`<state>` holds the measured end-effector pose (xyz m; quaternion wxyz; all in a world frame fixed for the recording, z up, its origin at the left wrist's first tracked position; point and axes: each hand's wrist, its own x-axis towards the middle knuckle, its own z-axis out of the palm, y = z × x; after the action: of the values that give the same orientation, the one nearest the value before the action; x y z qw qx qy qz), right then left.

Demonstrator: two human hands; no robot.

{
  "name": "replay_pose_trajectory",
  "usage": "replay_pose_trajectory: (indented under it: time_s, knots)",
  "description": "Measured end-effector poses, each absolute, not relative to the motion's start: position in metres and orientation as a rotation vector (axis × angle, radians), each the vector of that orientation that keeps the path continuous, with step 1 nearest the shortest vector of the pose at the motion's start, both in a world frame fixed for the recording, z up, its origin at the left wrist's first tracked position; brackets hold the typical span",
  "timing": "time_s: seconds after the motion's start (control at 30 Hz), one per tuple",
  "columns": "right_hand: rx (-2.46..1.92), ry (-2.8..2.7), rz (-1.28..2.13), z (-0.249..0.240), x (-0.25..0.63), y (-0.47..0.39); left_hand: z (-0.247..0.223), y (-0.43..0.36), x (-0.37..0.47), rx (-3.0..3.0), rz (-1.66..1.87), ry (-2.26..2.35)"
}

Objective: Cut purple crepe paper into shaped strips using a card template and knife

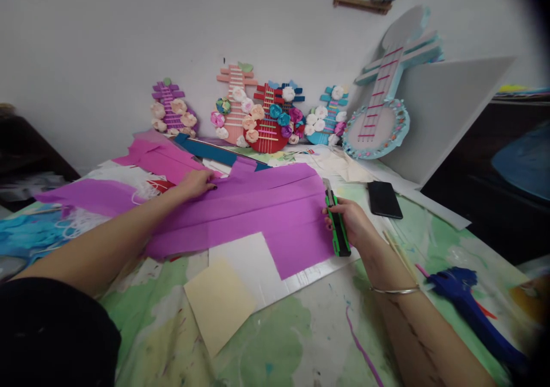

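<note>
A large sheet of purple crepe paper (258, 204) with fold lines lies spread over a white board (244, 261). My left hand (197, 184) is at its far left part, fingers curled together on the paper near its upper edge. In my right hand (353, 221) is a green and black utility knife (339, 232), its metal blade end pointing up and away, just at the right edge of the purple paper. A cream square of paper (221, 304) overlaps the board's near left corner.
Decorated toy-like lutes, including a red one (267, 118), lean along the wall. A large white and turquoise lute (378, 123) stands at right. Near my right arm lie a black phone-like slab (384, 199) and a blue glue gun (472, 307). Pink crepe paper (161, 157) lies left.
</note>
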<state>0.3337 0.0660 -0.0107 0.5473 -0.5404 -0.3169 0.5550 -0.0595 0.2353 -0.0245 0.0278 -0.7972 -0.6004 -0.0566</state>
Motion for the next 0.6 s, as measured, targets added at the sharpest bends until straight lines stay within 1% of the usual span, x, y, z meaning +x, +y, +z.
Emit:
replay_pose_trajectory:
  time_s: [0.13, 0.23, 0.3, 0.4, 0.43, 0.53, 0.6]
  knots:
    - [-1.268, -0.765, 1.358, -0.011, 0.332, 0.065, -0.01, 0.218, -0.046, -2.406, -0.277, -1.77]
    - [-1.249, -0.781, 1.38, -0.011, 0.332, 0.065, 0.001, 0.183, -0.029, -2.464, -0.305, -1.627]
    - [-1.241, -0.79, 1.39, -0.012, 0.332, 0.065, 0.005, 0.145, -0.015, -2.572, -0.289, -1.47]
    - [-1.24, -0.811, 1.395, -0.014, 0.333, 0.065, 0.006, 0.07, 0.003, -2.817, -0.229, -0.976]
    - [-1.24, -0.819, 1.396, -0.014, 0.333, 0.065, 0.004, 0.044, 0.007, -2.843, -0.218, -0.899]
    - [-1.228, -0.838, 1.413, -0.015, 0.331, 0.064, -0.007, -0.02, 0.005, -2.892, -0.074, -0.848]
    - [-1.218, -0.846, 1.431, -0.016, 0.329, 0.063, -0.021, -0.044, -0.003, -2.815, -0.134, -0.879]
